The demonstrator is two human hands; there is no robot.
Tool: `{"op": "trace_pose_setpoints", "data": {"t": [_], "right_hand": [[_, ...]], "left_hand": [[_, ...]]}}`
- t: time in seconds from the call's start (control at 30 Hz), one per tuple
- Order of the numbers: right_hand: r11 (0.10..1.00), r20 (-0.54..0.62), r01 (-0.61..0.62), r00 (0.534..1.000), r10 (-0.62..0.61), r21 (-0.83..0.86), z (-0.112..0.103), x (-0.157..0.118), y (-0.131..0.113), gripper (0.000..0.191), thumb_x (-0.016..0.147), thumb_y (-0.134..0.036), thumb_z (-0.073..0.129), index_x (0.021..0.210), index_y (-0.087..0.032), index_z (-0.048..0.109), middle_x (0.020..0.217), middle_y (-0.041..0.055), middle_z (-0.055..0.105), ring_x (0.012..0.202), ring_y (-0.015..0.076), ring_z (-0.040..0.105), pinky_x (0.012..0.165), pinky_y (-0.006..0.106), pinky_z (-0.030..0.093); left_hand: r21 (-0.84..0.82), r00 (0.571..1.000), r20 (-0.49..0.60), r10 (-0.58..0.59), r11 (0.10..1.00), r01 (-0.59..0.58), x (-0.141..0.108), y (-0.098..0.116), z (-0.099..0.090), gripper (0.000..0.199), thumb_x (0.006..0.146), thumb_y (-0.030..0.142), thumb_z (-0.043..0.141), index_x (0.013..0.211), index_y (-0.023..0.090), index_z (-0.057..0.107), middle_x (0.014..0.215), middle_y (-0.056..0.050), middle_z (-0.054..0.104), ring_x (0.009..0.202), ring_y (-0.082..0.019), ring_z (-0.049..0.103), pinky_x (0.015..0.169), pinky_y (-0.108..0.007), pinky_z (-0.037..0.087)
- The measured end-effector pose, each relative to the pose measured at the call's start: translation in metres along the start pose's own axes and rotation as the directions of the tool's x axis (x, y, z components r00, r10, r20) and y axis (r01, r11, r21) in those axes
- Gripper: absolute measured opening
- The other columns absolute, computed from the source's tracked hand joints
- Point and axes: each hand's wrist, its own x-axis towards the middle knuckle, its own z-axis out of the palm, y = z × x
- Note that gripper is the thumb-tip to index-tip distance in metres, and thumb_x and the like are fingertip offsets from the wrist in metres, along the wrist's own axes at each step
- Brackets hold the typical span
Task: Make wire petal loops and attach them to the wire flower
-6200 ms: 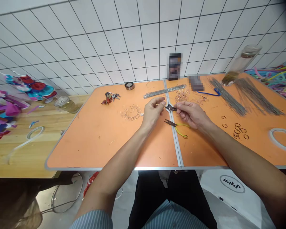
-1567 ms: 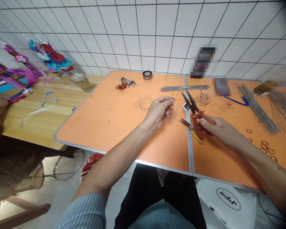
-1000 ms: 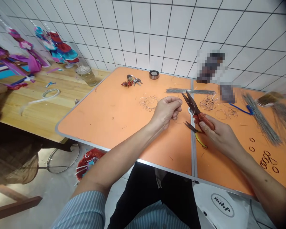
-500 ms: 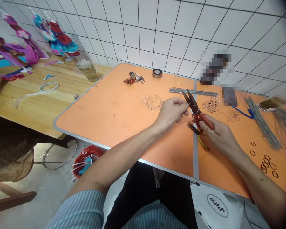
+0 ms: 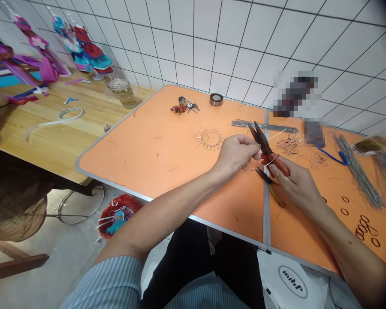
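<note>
My right hand (image 5: 291,178) is wrapped round the red handles of a pair of long-nose pliers (image 5: 263,139), whose dark jaws point up and away from me. Close beside the jaws, my left hand (image 5: 239,150) pinches a thin wire (image 5: 270,161) that loops past the pliers' handles. Below the pliers lies a second, smaller pair of pliers (image 5: 264,175) with dark jaws and a yellow handle. A looped wire ring (image 5: 209,138) rests left of my left hand. Behind the pliers is a bundle of straight wires (image 5: 244,124).
The orange table (image 5: 141,146) holds keys (image 5: 189,106), a tape roll (image 5: 216,99), tangled wire (image 5: 288,143), more wire bundles (image 5: 360,171) and several dark rings (image 5: 362,228). A wooden table (image 5: 93,98) with a glass jar (image 5: 124,93) adjoins it on the left. A red bag (image 5: 116,214) stands on the floor.
The view has shifted slightly. My left hand has moved a little closer to the pliers, and the wire loop now lies lower across their handles. Both hands keep their grip.
</note>
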Motion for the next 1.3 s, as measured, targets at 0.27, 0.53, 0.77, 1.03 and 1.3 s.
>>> {"op": "trace_pose_setpoints", "data": {"t": [0.27, 0.53, 0.77, 1.03, 1.3], "right_hand": [[0.993, -0.045, 0.061, 0.997, -0.066, -0.097, 0.002, 0.001, 0.004, 0.055, 0.112, -0.058, 0.053, 0.145, -0.022, 0.077, 0.140, 0.0106, 0.079, 0.127, 0.0304, 0.073, 0.106, 0.041, 0.052], [0.977, -0.062, 0.119, 0.989, -0.132, -0.175, 0.008, 0.007, 0.013, 0.056, 0.111, -0.064, 0.050, 0.142, -0.026, 0.078, 0.128, 0.0114, 0.080, 0.122, 0.0328, 0.073, 0.103, 0.043, 0.052], [0.968, -0.050, 0.048, 0.997, -0.062, -0.247, 0.013, 0.007, 0.007, 0.051, 0.109, -0.065, 0.053, 0.132, -0.027, 0.078, 0.131, 0.0086, 0.080, 0.124, 0.0336, 0.070, 0.096, 0.041, 0.047], [0.971, -0.015, -0.071, 0.998, 0.069, -0.229, 0.013, 0.005, -0.007, 0.049, 0.108, -0.068, 0.052, 0.113, -0.025, 0.075, 0.113, 0.0076, 0.082, 0.103, 0.0288, 0.071, 0.081, 0.034, 0.042], [0.990, 0.037, -0.090, 0.995, 0.095, -0.112, 0.023, 0.003, -0.009, 0.049, 0.112, -0.065, 0.051, 0.119, -0.023, 0.076, 0.115, 0.0075, 0.083, 0.106, 0.0259, 0.076, 0.082, 0.030, 0.043]], "left_hand": [[0.015, 1.000, 0.003, -0.004, 1.000, 0.004, 0.004, -0.004, -0.003, 0.019, 0.090, 0.009, 0.070, 0.075, 0.018, 0.064, 0.063, 0.000, 0.070, 0.045, -0.005, 0.043, 0.047, -0.024, 0.029], [0.035, 0.999, -0.027, -0.039, 0.999, 0.040, 0.009, -0.008, -0.004, 0.020, 0.089, 0.010, 0.071, 0.073, 0.019, 0.064, 0.060, 0.002, 0.066, 0.042, -0.005, 0.038, 0.044, -0.024, 0.025], [0.065, 0.997, -0.057, -0.044, 0.997, 0.048, 0.006, -0.008, -0.004, 0.019, 0.087, 0.010, 0.070, 0.071, 0.018, 0.063, 0.058, 0.003, 0.061, 0.042, -0.005, 0.038, 0.044, -0.023, 0.024], [0.039, 0.998, -0.019, -0.061, 0.997, 0.062, 0.005, -0.018, -0.003, 0.012, 0.083, 0.016, 0.070, 0.073, 0.019, 0.063, 0.055, 0.006, 0.054, 0.043, -0.005, 0.034, 0.044, -0.021, 0.021], [0.029, 0.996, -0.041, -0.083, 0.996, 0.084, 0.008, -0.027, -0.006, 0.014, 0.076, 0.021, 0.073, 0.072, 0.019, 0.059, 0.055, 0.007, 0.052, 0.043, -0.004, 0.031, 0.044, -0.021, 0.020]]}}
